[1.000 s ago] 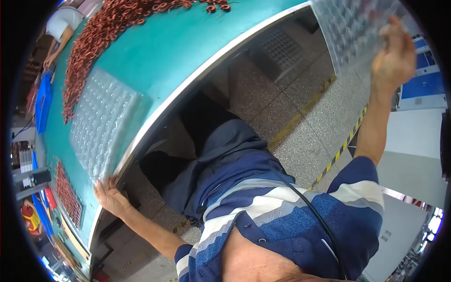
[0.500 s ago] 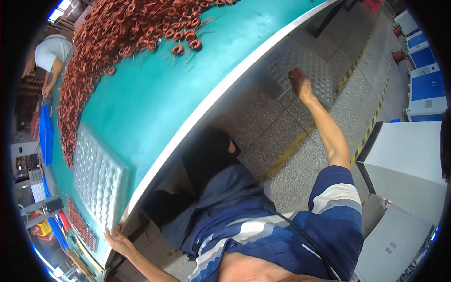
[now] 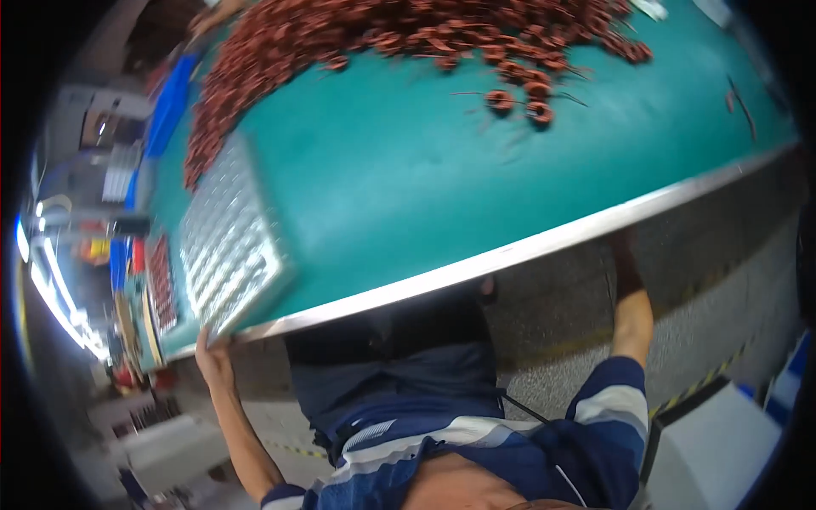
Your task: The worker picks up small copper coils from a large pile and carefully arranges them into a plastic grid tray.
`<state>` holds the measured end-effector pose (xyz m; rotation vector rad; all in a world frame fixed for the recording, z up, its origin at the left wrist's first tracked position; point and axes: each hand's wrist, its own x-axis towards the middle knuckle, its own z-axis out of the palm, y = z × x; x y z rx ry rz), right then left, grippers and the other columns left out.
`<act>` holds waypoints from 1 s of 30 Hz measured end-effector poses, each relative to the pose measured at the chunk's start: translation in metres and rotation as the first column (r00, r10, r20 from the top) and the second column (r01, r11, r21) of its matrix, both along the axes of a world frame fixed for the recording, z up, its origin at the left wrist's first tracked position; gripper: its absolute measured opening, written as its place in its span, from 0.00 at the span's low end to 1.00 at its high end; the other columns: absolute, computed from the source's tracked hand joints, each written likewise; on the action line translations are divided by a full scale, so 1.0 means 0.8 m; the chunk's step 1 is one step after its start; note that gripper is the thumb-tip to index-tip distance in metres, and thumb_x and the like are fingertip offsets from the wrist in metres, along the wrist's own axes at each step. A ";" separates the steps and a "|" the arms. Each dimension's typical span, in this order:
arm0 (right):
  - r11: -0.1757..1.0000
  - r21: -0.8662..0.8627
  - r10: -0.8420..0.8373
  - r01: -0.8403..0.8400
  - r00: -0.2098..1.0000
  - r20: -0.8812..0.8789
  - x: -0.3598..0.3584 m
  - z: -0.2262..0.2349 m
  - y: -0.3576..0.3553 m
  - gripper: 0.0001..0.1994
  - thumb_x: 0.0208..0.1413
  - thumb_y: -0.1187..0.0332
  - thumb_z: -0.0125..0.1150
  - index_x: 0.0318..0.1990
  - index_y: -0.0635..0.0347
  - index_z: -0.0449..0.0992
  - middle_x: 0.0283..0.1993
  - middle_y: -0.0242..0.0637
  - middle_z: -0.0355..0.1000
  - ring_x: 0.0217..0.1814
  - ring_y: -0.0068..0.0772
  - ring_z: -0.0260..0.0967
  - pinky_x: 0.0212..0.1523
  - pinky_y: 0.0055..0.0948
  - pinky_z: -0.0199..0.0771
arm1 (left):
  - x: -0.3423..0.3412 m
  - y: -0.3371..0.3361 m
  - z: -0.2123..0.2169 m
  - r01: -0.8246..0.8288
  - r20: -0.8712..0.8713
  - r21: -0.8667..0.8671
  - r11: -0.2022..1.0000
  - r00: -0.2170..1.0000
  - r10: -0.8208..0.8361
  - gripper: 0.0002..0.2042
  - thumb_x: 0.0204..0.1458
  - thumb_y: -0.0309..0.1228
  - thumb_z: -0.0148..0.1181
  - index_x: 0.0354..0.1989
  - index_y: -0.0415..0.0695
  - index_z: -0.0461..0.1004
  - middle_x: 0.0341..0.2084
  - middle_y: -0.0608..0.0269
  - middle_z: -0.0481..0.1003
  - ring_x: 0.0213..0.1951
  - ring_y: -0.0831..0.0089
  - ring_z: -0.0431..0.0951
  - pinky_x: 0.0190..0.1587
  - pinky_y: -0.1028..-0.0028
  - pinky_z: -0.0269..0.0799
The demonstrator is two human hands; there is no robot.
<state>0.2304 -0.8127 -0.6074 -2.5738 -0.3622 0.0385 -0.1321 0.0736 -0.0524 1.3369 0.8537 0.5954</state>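
On the left part of the green tabletop [image 3: 382, 187] lies a clear plastic blister tray [image 3: 229, 242] with rows of pockets; whether it is one or a stack I cannot tell. My left hand [image 3: 217, 364] is at the table's near edge, by the tray's near corner, with thumb and fingers apart. A large heap of reddish-brown wire-wound ring coils [image 3: 391, 25] covers the far side, and a few loose coils [image 3: 537, 112] lie nearer. Below the table edge on the right, my right hand [image 3: 625, 255] is dark and blurred; its fingers and anything in them are hidden.
The white table rim [image 3: 476, 268] runs across in front of me. A tray of coils [image 3: 160, 285] and a blue bin [image 3: 172, 106] are at the left. Another person's arm [image 3: 217, 15] shows at the far left. White cabinets [image 3: 714, 433] stand at the lower right.
My view has turned, so the table edge now lies flatter across it. The clear tray near my right hand, beneath the table's level, no longer shows. My left hand stays by the tray's corner.
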 end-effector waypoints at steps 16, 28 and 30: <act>0.767 0.520 0.171 -0.376 0.901 0.399 -0.242 0.635 0.425 0.09 0.54 0.84 0.56 0.43 0.70 0.76 0.41 0.43 0.72 0.37 0.36 0.73 0.39 0.28 0.74 | 0.002 -0.112 0.021 0.304 0.512 -0.306 0.902 0.851 -0.113 0.19 0.62 0.37 0.42 0.57 0.40 0.64 0.49 0.51 0.73 0.48 0.58 0.76 0.44 0.58 0.78; 0.425 -0.063 0.747 -0.903 0.311 0.588 -0.254 0.781 0.773 0.29 0.43 0.65 0.72 0.54 0.64 0.71 0.55 0.45 0.67 0.56 0.50 0.66 0.57 0.40 0.66 | 0.005 -0.130 0.030 0.497 0.719 -0.356 0.792 0.687 -0.107 0.07 0.59 0.30 0.56 0.39 0.39 0.73 0.26 0.60 0.77 0.28 0.70 0.79 0.33 0.71 0.77; 0.407 -0.046 0.720 -0.912 0.290 0.631 -0.244 0.780 0.773 0.29 0.45 0.64 0.70 0.55 0.64 0.70 0.55 0.46 0.67 0.54 0.51 0.67 0.54 0.39 0.69 | 0.008 -0.133 0.042 0.546 0.728 -0.315 0.777 0.664 -0.171 0.07 0.59 0.30 0.56 0.38 0.38 0.73 0.25 0.60 0.77 0.27 0.70 0.79 0.32 0.72 0.77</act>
